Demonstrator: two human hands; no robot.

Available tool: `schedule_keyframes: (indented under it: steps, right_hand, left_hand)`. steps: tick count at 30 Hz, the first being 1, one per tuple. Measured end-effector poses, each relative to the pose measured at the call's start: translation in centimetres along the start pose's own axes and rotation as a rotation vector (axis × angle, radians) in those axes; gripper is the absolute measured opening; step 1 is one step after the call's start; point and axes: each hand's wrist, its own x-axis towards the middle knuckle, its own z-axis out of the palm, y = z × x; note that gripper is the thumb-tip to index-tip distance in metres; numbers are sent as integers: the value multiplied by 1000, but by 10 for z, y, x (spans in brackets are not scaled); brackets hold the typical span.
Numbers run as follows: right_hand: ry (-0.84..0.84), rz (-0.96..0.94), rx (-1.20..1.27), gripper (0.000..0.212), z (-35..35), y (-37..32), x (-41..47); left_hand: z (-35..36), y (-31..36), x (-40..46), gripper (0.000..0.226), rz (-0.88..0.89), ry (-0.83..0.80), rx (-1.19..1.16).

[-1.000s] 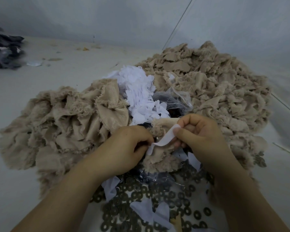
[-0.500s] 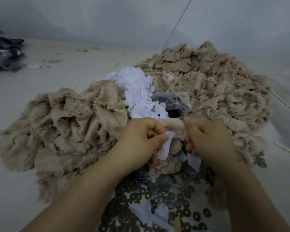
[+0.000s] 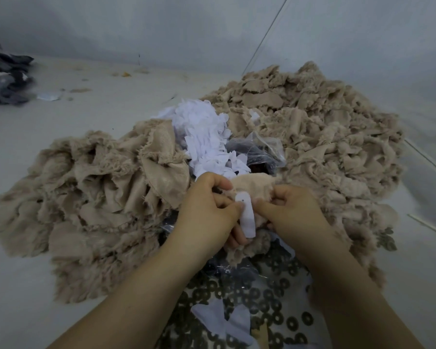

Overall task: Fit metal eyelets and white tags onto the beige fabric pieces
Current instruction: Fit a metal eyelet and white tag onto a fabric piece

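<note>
The left hand [image 3: 207, 212] and the right hand [image 3: 291, 210] meet over one beige fabric piece [image 3: 254, 186], both with fingers curled and pinching it between them. A white tag [image 3: 247, 216] lies flat on that piece in the gap between the two thumbs, hanging toward the person, the left thumb touching its edge. Just below the hands, metal eyelets [image 3: 269, 295] lie scattered, with beige fabric piles [image 3: 106, 197] on either side.
</note>
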Motion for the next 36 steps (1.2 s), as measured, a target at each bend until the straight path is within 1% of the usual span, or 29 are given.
schedule_keyframes:
  steps: [2,4,7,8,9,10,12,15,17,20,24,28,30,33,36]
  right_hand:
    - [-80,59,144,36,0,-1,-1]
    - [-152,127,297,37,-1,-4,-1]
    - [-236,197,541,15,-1,-10,-3]
    - [-260,220,585,17,-1,-10,-3]
    - [-281,244,611,27,0,-10,-4]
    - [-286,264,612,34,2,-9,-5]
    - [-262,271,565,43,5,-8,-6]
    - [-218,244,540,46,8,-5,-7]
    - [-250,217,582,44,8,-4,-7]
    - [-360,174,648,40,9,-6,-11]
    - [-409,207,719,39,10,-8,-9]
    - [-441,237,769,39,12,-11,-12]
    - [-488,227,788,42,13,-13,-13]
    - [-550,158,780,41,14,-13,-13]
    - [-593,67,711,36,11,-11,-12]
  left_hand:
    - [3,-2,-1,26,-20,57,-73]
    - [5,-3,-2,27,-26,63,-128]
    - [6,-7,-3,25,-17,8,-140]
    - [6,-8,-3,25,-14,-7,-134]
    - [5,-9,-4,23,-9,-17,-128]
    - [5,-9,-5,20,-3,-23,-128]
    - [5,-8,-7,14,4,-19,-158]
    - [6,-9,-6,22,15,57,-156]
    - [7,-11,-5,23,48,118,-135]
    - [7,-12,-4,18,79,145,-227]
    - [4,-16,-4,23,72,107,-351]
    - [4,-17,-4,20,37,107,-514]
    - [5,-17,-3,20,30,86,-580]
    - [4,-16,-2,23,26,58,-615]
    - [3,-16,-2,17,29,56,-597]
